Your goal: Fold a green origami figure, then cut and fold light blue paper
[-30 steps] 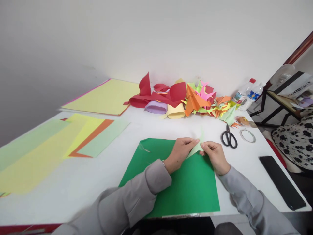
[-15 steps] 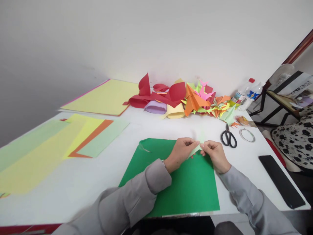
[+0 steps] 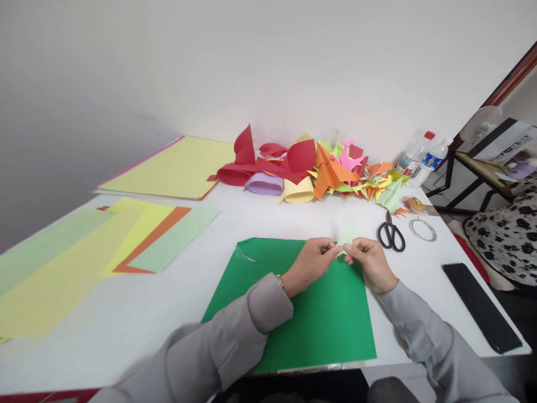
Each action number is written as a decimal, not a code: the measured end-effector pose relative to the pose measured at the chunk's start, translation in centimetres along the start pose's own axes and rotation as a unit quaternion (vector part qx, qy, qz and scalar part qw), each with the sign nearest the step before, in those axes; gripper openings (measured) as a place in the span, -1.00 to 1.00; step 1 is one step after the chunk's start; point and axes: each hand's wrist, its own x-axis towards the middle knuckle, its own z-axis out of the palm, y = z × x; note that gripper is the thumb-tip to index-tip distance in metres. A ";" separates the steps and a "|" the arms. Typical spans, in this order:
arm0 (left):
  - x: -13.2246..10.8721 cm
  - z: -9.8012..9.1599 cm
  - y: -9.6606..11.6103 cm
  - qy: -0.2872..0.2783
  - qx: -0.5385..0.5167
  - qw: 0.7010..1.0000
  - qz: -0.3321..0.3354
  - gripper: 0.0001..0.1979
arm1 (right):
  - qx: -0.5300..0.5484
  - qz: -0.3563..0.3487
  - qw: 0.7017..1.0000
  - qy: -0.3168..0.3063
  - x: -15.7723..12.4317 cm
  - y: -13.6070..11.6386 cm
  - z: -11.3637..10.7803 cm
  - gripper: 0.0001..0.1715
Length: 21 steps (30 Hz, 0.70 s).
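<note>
Both hands meet over the far edge of a green sheet (image 3: 323, 319); left hand (image 3: 308, 266) pinches a small pale green folded paper (image 3: 346, 235) between thumb and fingers; right hand (image 3: 373, 264) pinches the same paper from the other side, fingertips nearly touching the left's; paper's upper point sticks up past the fingers, blurry, exact fold can't be made out; green sheet lies flat on white counter (image 3: 138, 313), left forearm across it; right of the hands: black-handled scissors (image 3: 391, 235), tape ring (image 3: 423, 239) just beside; black flat slab (image 3: 481, 308) nearer the counter's right edge; at the back by the wall, red curled paper (image 3: 302, 159), purple roll (image 3: 264, 183), yellow roll (image 3: 298, 191), orange folded plane (image 3: 329, 172), two plastic bottles (image 3: 428, 162); left side: overlapping green, yellow and orange sheets (image 3: 84, 263), large pale yellow sheet (image 3: 172, 168) behind; far right, floral cloth (image 3: 503, 243) on another person
</note>
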 end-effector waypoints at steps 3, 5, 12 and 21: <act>0.0 0.0 0.1 -0.012 0.003 1.000 -0.011 -0.63 | 0.014 -0.004 0.999 0.032 0.1 -0.2 -0.1 -0.60; -0.1 0.0 0.2 -0.022 0.014 1.000 -0.004 -0.63 | 0.036 0.003 0.998 0.055 0.3 -0.4 -0.2 -0.60; 0.2 -0.2 0.0 0.040 -0.015 0.999 0.016 -0.52 | 0.031 -0.083 0.990 0.106 0.8 -0.7 -0.9 -0.71; -0.3 0.1 0.8 -0.055 -0.201 0.977 -0.038 -0.61 | -0.250 -0.409 0.877 0.045 0.0 -1.0 -1.3 -0.66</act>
